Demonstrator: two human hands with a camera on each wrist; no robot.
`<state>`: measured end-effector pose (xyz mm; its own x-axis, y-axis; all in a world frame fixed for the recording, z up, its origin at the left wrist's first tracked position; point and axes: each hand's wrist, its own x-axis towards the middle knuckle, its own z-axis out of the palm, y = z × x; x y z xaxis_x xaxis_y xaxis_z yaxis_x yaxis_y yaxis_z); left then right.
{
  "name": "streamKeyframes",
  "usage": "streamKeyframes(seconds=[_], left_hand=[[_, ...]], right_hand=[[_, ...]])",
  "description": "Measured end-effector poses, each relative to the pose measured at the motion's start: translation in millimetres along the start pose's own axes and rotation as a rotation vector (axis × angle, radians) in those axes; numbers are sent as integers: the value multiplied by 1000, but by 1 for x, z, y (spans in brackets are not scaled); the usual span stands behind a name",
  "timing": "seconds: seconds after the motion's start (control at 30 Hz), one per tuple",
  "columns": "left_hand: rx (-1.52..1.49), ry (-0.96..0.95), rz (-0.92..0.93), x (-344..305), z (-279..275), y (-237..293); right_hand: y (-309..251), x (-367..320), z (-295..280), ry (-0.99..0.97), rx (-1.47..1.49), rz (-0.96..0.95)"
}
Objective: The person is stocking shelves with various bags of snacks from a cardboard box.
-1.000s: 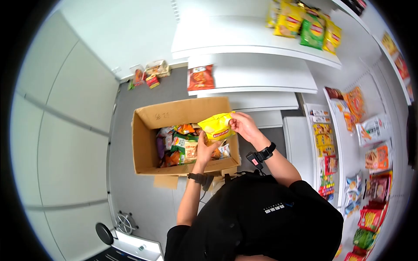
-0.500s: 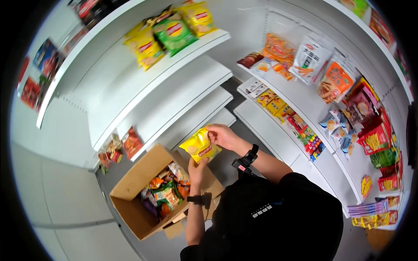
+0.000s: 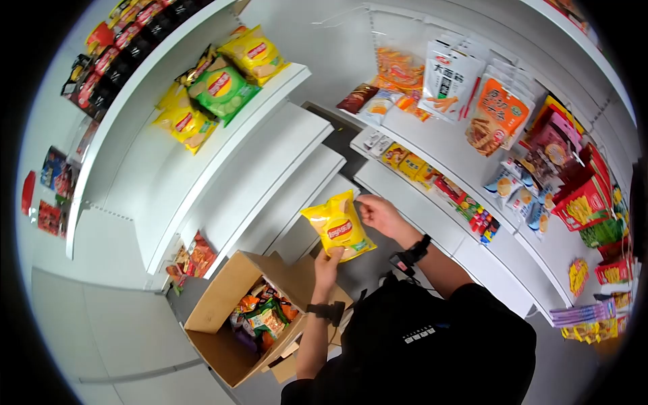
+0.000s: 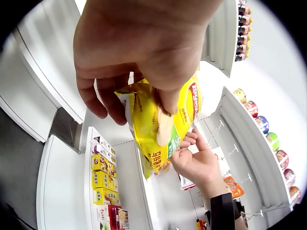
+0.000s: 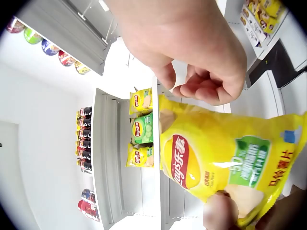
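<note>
A yellow chip bag point(image 3: 339, 228) hangs upright in front of the body, above and right of the box; my left hand point(image 3: 326, 270) pinches its lower edge. In the left wrist view, the left thumb and fingers point(image 4: 111, 98) lie on opposite sides of the bag point(image 4: 144, 122). My right hand point(image 3: 381, 216) is beside the bag's upper right corner. Seen from the right wrist, that hand point(image 5: 192, 52) has loosely curled fingers, holds nothing, and a small gap parts it from the bag point(image 5: 216, 148).
An open cardboard box point(image 3: 223, 304) of mixed snack packets stands at lower left. Yellow and green chip bags point(image 3: 223, 88) sit on the upper left shelf point(image 3: 165, 189). The right-hand shelves point(image 3: 445, 152) carry pouches, small boxes and snack packets.
The view has swung right towards the shelves, away from the box. My right hand has let go of the bag's upper corner and moved slightly off; the left still holds it, now more upright.
</note>
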<state>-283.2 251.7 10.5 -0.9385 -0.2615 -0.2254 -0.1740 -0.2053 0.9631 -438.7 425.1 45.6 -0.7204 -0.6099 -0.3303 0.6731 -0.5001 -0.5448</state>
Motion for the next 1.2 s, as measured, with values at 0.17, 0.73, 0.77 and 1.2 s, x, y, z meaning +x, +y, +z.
streamKeyframes(seconds=[0.17, 0.73, 0.77, 1.2], left_hand=[[-35, 91, 14, 0, -5, 6], [66, 213, 197, 35, -94, 109], [51, 199, 232, 42, -100, 119], [385, 318, 410, 114, -177, 231]], right_hand=[[4, -12, -11, 23, 4, 53], [20, 63, 94, -164, -434, 90], [17, 73, 105, -170, -472, 72], [0, 160, 232, -268, -661, -182]])
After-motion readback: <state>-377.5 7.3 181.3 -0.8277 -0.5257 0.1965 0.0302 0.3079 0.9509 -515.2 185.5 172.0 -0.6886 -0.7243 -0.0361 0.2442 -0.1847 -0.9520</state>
